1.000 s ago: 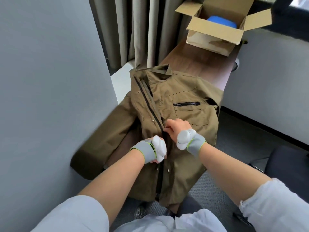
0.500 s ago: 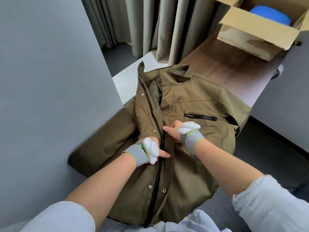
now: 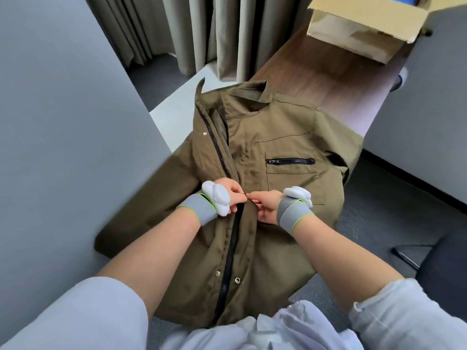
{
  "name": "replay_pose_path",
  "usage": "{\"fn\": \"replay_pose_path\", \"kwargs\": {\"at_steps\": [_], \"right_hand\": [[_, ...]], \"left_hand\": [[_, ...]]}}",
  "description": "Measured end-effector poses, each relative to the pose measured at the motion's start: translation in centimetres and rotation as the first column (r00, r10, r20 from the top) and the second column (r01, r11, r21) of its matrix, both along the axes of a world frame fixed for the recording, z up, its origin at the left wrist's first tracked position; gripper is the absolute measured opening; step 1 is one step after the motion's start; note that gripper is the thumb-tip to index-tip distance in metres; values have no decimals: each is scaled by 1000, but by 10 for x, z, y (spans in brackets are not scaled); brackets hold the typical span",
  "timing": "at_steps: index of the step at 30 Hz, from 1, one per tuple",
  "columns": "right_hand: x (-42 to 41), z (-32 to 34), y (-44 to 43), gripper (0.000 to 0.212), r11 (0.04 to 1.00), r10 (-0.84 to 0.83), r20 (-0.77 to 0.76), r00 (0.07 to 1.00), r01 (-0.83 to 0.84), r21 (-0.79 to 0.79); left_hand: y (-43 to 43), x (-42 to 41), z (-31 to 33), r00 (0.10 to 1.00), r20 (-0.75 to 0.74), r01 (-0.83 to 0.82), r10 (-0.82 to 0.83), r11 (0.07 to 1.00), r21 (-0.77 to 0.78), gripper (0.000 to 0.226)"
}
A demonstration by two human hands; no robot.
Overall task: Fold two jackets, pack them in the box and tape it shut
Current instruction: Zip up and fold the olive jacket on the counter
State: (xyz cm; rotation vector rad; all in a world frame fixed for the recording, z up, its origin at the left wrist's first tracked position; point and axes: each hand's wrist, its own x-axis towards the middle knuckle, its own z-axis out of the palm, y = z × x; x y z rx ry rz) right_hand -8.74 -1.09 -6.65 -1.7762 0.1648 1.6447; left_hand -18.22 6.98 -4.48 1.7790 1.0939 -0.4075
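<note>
An olive-brown jacket [image 3: 283,137] lies front-up across the near end of a wooden table [image 3: 310,69], its hem hanging toward me and one sleeve spread to the left. Its black zipper is closed from the hem up to my hands and open above them. My left hand [image 3: 231,194] pinches the zipper pull at mid-chest. My right hand [image 3: 265,204] grips the jacket's front edge just right of the zipper. An open cardboard box [image 3: 353,29] stands at the table's far end, with something blue inside it at the frame's top edge.
A grey partition panel [image 3: 63,147] stands close on the left, and another grey panel [image 3: 429,109] on the right. Curtains [image 3: 227,34] hang behind the table. A dark chair [image 3: 444,269] sits at the lower right on grey carpet.
Both hands have moved up the jacket's front along the zipper, and the zipper is closed higher than before. The view has tilted down and closer, so the box now sits at the frame's top.
</note>
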Motion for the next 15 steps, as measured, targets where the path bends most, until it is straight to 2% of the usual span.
{"fn": "replay_pose_path", "kwargs": {"at_steps": [3,7,9,12,15], "right_hand": [[-5,6,-4,28,1000,-23,-22,999,23,-5],[-8,5,-6,36,997,-65,-41,997,64,-37],[-12,2,-4,34,998,-44,35,998,45,-45],[-22,-6,3,24,992,-125,162,979,123,23],[-29,-16,2,18,982,-184,251,950,168,82]], "left_hand": [[1,-6,1,997,44,64,-67,996,63,5],[-1,-18,-3,990,85,89,-114,962,257,3],[-6,-29,-6,980,117,112,-163,928,356,12],[-14,-43,-9,933,28,296,-358,813,502,18],[-16,-50,-16,904,52,343,-425,791,507,19]]}}
